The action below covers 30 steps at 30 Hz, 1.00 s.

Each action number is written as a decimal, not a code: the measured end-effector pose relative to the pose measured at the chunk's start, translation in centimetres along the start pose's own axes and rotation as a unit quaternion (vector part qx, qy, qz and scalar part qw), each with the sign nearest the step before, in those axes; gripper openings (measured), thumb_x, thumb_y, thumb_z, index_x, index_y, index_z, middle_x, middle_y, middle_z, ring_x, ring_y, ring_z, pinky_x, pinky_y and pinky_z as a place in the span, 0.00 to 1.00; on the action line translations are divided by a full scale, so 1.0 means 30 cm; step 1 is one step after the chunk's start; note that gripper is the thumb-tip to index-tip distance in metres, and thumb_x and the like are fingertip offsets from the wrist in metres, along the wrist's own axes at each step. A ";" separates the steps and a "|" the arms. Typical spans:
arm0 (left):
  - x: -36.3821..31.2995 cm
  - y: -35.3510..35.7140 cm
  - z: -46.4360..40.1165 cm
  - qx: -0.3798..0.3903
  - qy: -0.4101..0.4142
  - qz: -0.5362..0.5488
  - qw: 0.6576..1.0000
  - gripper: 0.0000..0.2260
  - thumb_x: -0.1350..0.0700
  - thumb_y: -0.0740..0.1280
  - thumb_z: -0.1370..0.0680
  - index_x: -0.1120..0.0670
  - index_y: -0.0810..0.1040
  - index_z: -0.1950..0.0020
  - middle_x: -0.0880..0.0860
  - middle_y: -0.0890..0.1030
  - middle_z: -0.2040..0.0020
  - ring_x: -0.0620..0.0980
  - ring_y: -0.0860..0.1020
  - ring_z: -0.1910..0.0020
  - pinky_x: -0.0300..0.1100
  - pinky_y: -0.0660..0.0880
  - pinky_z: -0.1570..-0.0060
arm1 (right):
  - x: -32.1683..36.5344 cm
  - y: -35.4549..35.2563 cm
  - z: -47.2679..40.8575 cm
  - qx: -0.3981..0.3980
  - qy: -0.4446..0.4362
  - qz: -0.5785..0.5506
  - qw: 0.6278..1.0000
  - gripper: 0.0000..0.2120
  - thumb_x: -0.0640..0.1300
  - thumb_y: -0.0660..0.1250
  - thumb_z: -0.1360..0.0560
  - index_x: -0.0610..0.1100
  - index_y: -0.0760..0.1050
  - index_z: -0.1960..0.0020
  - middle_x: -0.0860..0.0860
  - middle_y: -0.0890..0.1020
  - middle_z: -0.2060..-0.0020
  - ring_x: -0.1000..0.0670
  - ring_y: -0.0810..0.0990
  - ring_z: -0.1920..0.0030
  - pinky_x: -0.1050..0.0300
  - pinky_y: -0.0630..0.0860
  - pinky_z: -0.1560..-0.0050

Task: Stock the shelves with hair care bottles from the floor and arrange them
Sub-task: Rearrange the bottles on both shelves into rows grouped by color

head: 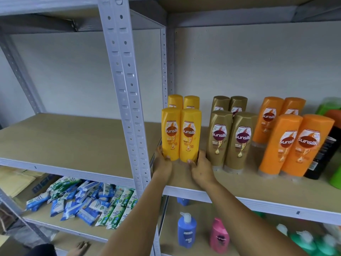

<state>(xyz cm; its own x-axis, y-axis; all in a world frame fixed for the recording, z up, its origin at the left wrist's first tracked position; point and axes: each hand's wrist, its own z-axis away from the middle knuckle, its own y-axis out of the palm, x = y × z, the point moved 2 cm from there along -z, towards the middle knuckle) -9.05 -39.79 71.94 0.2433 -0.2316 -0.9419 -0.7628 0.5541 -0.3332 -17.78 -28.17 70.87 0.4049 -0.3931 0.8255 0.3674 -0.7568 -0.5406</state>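
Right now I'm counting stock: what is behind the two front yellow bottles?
Two more yellow bottles stand behind the front yellow pair; only their tops show, the rest is covered.

"sunsilk" reads on 2 front yellow bottles (180, 134), 2 front gold bottles (230, 139) with "HAIR FALL" below the logo, 3 orange bottles (295, 145), and partly on the pink bottle (219, 235) on the lower shelf. Sachet (88, 202) print and the black bottle (321, 156) label are unreadable.

wall (73, 71): plain pale | shelving (127, 89): grey metal uprights, tan boards
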 end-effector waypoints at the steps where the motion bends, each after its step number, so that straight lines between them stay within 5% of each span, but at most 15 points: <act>1: 0.004 0.001 -0.002 0.001 0.002 0.004 1.000 0.18 0.54 0.59 0.19 0.51 0.60 0.29 0.53 0.75 0.37 0.50 0.74 0.47 0.45 0.71 0.49 | -0.001 0.001 0.000 0.000 0.000 0.003 1.000 0.17 0.43 0.63 0.21 0.40 0.64 0.36 0.41 0.77 0.41 0.40 0.75 0.41 0.56 0.68 0.49; 10: 0.007 0.018 -0.012 0.028 0.027 0.017 0.999 0.23 0.48 0.66 0.22 0.51 0.60 0.31 0.53 0.72 0.34 0.56 0.73 0.37 0.54 0.74 0.40 | -0.001 -0.009 -0.003 0.020 0.021 -0.019 0.999 0.23 0.47 0.67 0.24 0.44 0.64 0.32 0.44 0.76 0.37 0.42 0.75 0.38 0.49 0.72 0.40; 16: 0.020 0.004 -0.015 0.038 0.032 -0.003 0.999 0.23 0.51 0.63 0.20 0.53 0.60 0.28 0.54 0.70 0.31 0.57 0.71 0.35 0.48 0.71 0.42 | 0.007 -0.005 0.004 0.005 0.019 -0.049 0.999 0.25 0.48 0.70 0.26 0.45 0.66 0.33 0.46 0.77 0.40 0.43 0.75 0.41 0.53 0.72 0.45; 20: 0.022 0.001 -0.031 0.024 0.019 -0.040 0.999 0.23 0.52 0.62 0.20 0.53 0.59 0.26 0.56 0.65 0.29 0.58 0.68 0.32 0.54 0.69 0.36 | 0.006 -0.003 0.006 0.007 0.013 -0.046 0.999 0.24 0.47 0.69 0.25 0.45 0.66 0.33 0.46 0.77 0.39 0.43 0.75 0.40 0.54 0.71 0.44; 30: 0.035 0.007 -0.042 0.030 -0.003 0.015 0.999 0.18 0.55 0.59 0.18 0.51 0.62 0.29 0.52 0.75 0.36 0.50 0.74 0.46 0.44 0.73 0.50 | 0.001 0.006 -0.003 -0.023 0.020 0.022 0.999 0.18 0.44 0.65 0.22 0.41 0.67 0.35 0.41 0.77 0.40 0.39 0.75 0.40 0.49 0.71 0.43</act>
<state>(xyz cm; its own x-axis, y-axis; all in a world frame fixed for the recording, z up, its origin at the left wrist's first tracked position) -9.72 -40.93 70.91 0.2242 -0.2101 -0.9516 -0.7320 0.6084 -0.3068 -17.76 -28.37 70.80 0.3856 -0.4456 0.8079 0.3113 -0.7615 -0.5685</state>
